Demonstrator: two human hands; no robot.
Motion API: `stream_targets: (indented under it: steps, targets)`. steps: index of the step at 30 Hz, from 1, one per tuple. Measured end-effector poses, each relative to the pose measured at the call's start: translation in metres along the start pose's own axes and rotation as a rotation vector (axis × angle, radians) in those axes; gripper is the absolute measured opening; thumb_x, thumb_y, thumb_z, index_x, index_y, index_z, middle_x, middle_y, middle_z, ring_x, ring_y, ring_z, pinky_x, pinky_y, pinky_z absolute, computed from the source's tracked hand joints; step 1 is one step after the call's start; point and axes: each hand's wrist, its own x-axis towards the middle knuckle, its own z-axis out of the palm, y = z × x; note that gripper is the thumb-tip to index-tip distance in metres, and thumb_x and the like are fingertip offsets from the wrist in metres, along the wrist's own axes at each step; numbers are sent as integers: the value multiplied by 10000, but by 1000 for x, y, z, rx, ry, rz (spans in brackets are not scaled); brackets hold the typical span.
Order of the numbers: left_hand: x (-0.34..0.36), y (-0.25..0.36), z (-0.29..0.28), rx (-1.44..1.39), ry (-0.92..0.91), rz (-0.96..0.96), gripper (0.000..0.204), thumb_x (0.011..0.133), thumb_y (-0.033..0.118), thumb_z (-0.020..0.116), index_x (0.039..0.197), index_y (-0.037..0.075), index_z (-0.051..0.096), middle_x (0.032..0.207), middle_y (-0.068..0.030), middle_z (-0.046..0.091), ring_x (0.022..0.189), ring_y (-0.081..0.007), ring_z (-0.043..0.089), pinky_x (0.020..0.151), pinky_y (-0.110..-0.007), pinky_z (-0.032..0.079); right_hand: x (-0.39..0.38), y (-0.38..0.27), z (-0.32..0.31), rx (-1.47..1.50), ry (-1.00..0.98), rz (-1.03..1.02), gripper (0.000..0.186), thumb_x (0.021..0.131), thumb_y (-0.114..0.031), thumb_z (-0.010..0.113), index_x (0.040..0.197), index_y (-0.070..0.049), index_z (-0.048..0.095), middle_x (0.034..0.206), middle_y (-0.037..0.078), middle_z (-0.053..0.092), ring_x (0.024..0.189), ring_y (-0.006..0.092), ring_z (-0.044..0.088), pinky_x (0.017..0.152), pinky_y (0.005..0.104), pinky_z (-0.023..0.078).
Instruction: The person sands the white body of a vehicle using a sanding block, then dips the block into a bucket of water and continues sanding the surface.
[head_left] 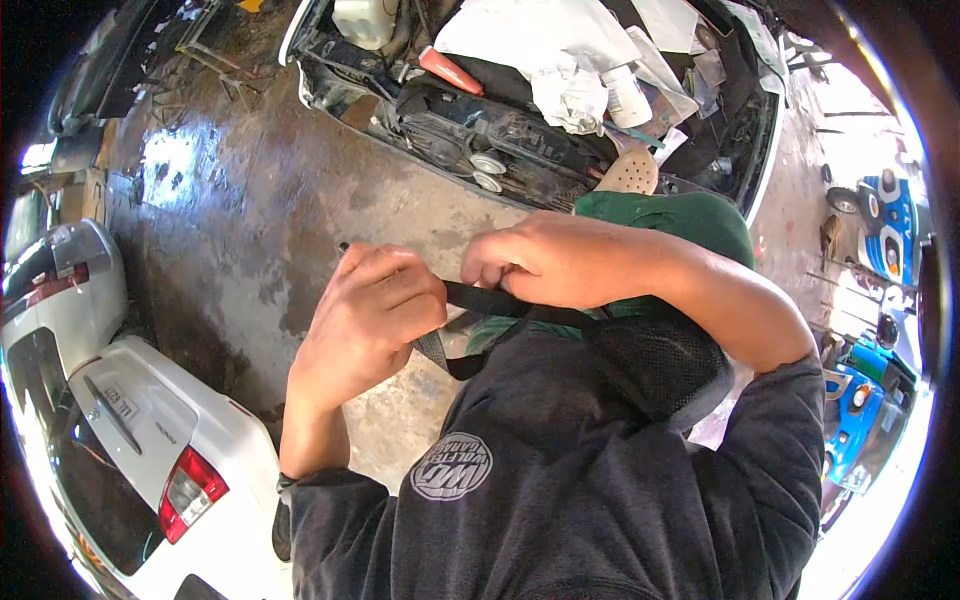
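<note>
A black webbing strap [490, 300] runs between my two hands in front of my waist. My left hand [375, 300] is closed around its left part, and a loop of the strap hangs below that fist. A small dark tip shows above the left knuckles; what it belongs to is hidden. My right hand [545, 260] has its fingers curled in at the strap, partly covering it. To the right, the strap leads toward a black mesh piece [670, 365] that lies against my right side, over green trousers [690, 222]. Its full shape is hidden.
Ahead lies a dark vehicle part [470, 130] bearing white papers [530, 35], a red tube [451, 71], a white bottle [627, 97] and a white jug [365, 22]. A beige clog [630, 172] is beside it. White car [180, 440] at left; blue vehicles [890, 230] at right.
</note>
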Motion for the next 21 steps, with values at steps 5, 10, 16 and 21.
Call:
stream_targets:
  steps: [5,10,16,21]
  targets:
    - [3,0,9,-27,15,3,158,641,10,680,775,65,616,998,-22,667,1084,-281,630,929,-409,466,-9,-3,2,367,37,65,285,877,0,611,1155,-26,558,1060,78,659,943,177,634,825,316,487]
    - [2,-7,24,-160,64,-30,242,627,-49,670,833,72,634,1045,-54,649,1089,-310,627,955,-439,487,-10,-9,1,159,-74,14,290,892,-45,666,1158,-46,552,1069,66,636,1008,180,613,884,326,473]
    - [-8,-17,34,-287,89,-98,320,633,-75,686,909,82,646,989,-71,637,1037,-322,639,919,-451,510,1,9,7,-57,422,-246,189,1030,-203,614,1101,-54,705,1083,58,662,1025,192,635,949,338,497]
    - [-13,-5,37,-225,149,-23,298,663,-30,720,923,102,659,974,-55,652,999,-305,646,856,-429,512,0,-8,-19,883,499,-37,216,1027,-181,643,1100,23,640,864,77,658,677,140,617,659,293,529]
